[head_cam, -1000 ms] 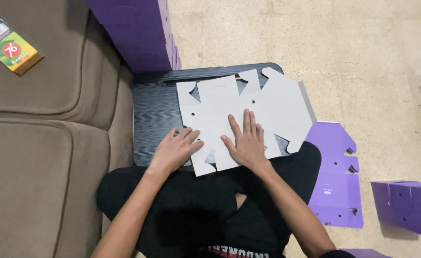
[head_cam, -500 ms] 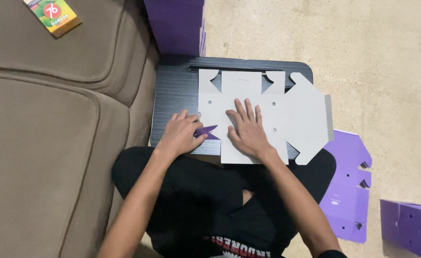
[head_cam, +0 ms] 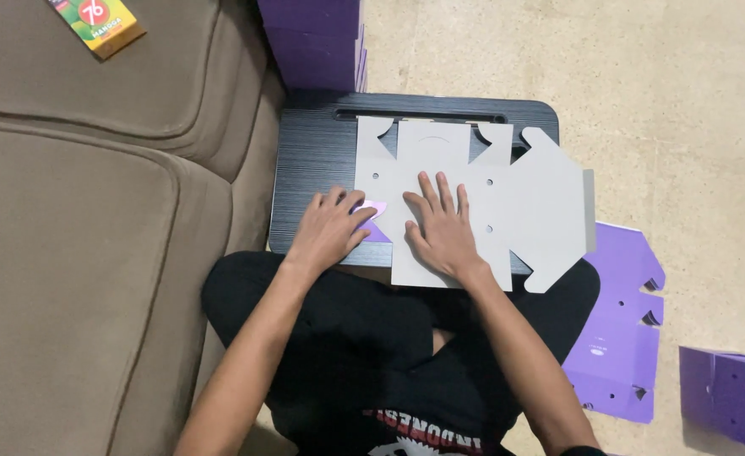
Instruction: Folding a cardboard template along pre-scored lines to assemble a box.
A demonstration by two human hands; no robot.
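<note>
A plush brown sofa flanks a black, grooved lap tray. On the tray lies a flat grey die-cut cardboard blank, notched and angular, now squarer to the tray than before. The right hand presses it flat, fingers spread. The left hand pinches its purple-faced corner flap, folded further over.

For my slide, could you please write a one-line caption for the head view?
Left hand folds a purple flap of a flat grey cardboard cutout while the right hand presses it on a black lap tray.
</note>
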